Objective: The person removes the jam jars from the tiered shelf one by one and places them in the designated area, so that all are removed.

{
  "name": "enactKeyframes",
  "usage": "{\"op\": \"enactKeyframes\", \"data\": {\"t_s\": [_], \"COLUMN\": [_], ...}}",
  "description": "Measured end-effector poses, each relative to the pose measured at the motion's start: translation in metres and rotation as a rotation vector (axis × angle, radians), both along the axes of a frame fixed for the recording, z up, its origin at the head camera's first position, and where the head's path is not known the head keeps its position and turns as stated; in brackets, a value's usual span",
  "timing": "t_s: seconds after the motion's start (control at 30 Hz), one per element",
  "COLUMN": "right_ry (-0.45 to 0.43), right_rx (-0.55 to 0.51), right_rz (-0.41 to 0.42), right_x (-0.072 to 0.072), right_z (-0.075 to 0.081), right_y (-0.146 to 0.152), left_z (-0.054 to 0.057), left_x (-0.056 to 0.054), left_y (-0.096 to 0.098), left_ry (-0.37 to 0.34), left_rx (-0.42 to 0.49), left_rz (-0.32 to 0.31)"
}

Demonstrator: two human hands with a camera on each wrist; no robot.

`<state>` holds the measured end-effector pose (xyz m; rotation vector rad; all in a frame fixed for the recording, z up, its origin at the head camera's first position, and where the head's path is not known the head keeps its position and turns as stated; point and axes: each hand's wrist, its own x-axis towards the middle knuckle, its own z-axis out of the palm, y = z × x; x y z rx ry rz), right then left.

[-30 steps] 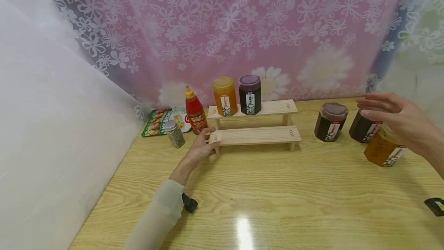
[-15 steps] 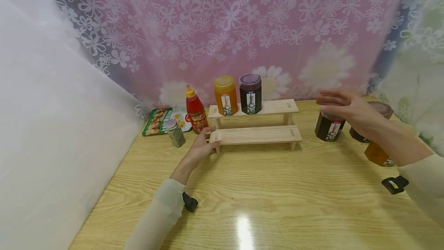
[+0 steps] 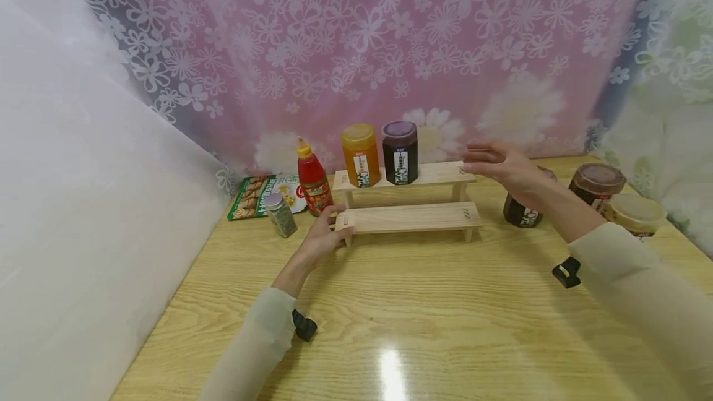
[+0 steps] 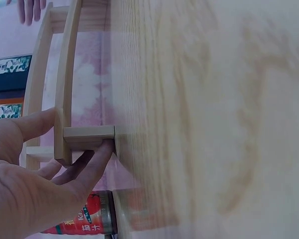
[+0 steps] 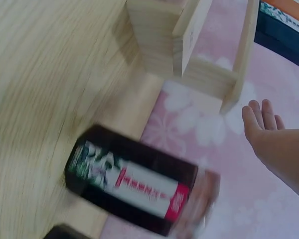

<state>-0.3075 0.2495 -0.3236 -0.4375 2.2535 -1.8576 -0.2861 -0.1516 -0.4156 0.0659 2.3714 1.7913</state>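
Observation:
My left hand [image 3: 323, 234] grips the left end of a two-tier wooden shelf [image 3: 412, 218]. In the left wrist view, its thumb lies on the lower board [image 4: 65, 74] and its fingers curl around by the leg [image 4: 89, 132]. Near the right end of the upper board, my right hand [image 3: 504, 169] is raised with fingers extended, holding nothing. On the upper board stand an orange jar [image 3: 361, 155] with a yellow lid and a dark jar [image 3: 400, 155] with a purple lid. My right hand and wrist partly hide a dark jar [image 3: 518, 212] on the table.
Right of that jar stand another dark jar [image 3: 597, 181] and a yellow-lidded jar [image 3: 635, 212], partly behind my right sleeve. At the shelf's left are a red squeeze bottle [image 3: 314, 184], a small spice jar [image 3: 281, 215] and a green packet [image 3: 253, 198]. A floral curtain [image 3: 367, 48] hangs behind.
My right hand has swept left from above the jars at the right to the shelf's upper right end. My left hand keeps its grip on the shelf.

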Motion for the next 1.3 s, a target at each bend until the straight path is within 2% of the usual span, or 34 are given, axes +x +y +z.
{"op": "enactKeyframes", "data": {"t_s": [0.33,0.47,0.8,1.07,1.23,1.3], "right_ry": [-0.012,-0.017,-0.014,0.070,0.091,0.103], "right_rx": [-0.021,-0.046,-0.035,0.030,0.114,0.134], "right_rz": [0.012,-0.023,-0.100,-0.209,-0.290,-0.295], "right_x": [-0.024,-0.031,-0.043,-0.045,-0.042,-0.039], "right_z": [-0.004,-0.005,-0.008,-0.014,-0.018,-0.018], "right_y": [-0.053,-0.074,-0.120,-0.145,-0.144,-0.142], "left_z": [-0.001,-0.001,-0.002,-0.001,-0.002,-0.001], "left_x": [0.000,0.000,-0.002,-0.002,-0.002,-0.002], "left_y": [0.001,0.001,-0.001,-0.003,-0.003,-0.003], "left_ry": [-0.005,-0.010,-0.019,-0.007,-0.005,-0.001], "left_rx": [0.014,0.028,0.049,0.027,0.021,0.023], "left_rz": [-0.002,-0.012,-0.005,0.004,-0.007,-0.010]}}
